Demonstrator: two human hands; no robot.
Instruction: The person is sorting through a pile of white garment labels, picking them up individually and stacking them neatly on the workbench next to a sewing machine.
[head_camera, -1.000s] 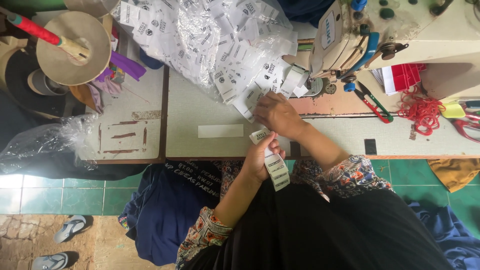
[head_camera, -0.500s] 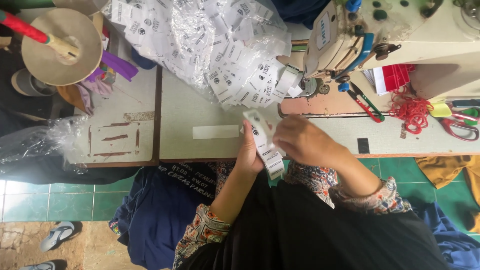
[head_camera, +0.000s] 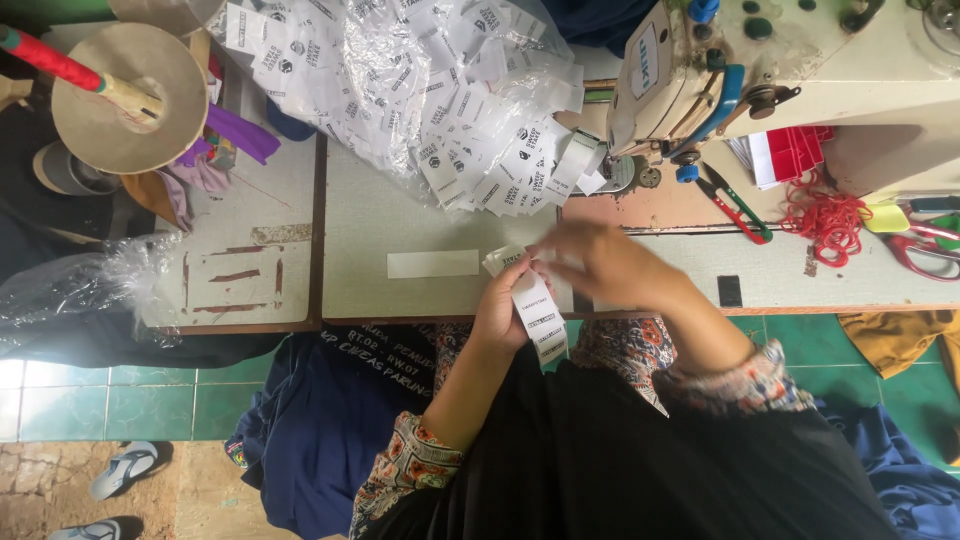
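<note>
**Counting the workbench**

Two hands are up at the table edge: left hand (head_camera: 505, 310) and right hand (head_camera: 610, 265). One cream-coloured metal sewing machine (head_camera: 800, 70). One clear plastic bag (head_camera: 400, 80) spilling white woven labels, too many to count. One white paper strip (head_camera: 433, 263) on the tabletop. One tangle of red thread (head_camera: 825, 215). Two grey rubber sandals (head_camera: 125, 467) on the floor.

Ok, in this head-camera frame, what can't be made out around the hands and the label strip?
- Right hand: motion-blurred, so its fingertip grip is unreadable.
- White label strip: its top end is hidden behind both hands; the left hand holds it.
- Sewing machine: cut off by the top edge; the needle area is too small to see.
- Bag of white labels: cut off at the top.
</note>
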